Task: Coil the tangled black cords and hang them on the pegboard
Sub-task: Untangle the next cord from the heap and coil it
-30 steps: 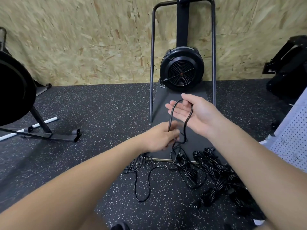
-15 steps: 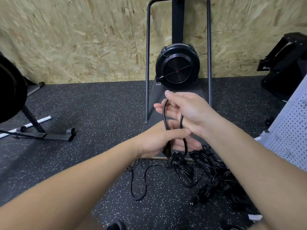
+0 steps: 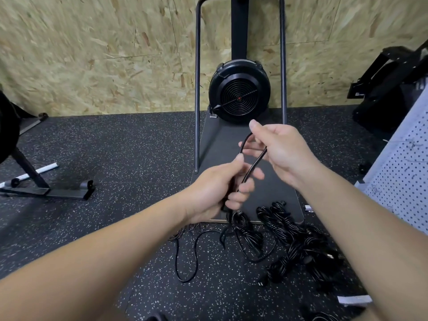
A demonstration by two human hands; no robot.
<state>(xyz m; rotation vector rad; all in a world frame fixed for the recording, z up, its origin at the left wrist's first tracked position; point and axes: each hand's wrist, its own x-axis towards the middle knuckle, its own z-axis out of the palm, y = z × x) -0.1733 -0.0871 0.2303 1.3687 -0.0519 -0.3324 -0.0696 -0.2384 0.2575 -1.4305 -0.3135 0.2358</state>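
left hand (image 3: 217,188) has slid up and now grips the cord (image 3: 253,163), fingers curled round it. right hand (image 3: 281,149) has closed too, pinching the loop's top. the loop has narrowed since a second ago, so the first coil is forming. spare cords (image 3: 296,242) lie on the floor; pegboard (image 3: 403,177) waits at right.

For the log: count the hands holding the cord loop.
2. The left hand grips the cord loop low down; the right hand holds its top.
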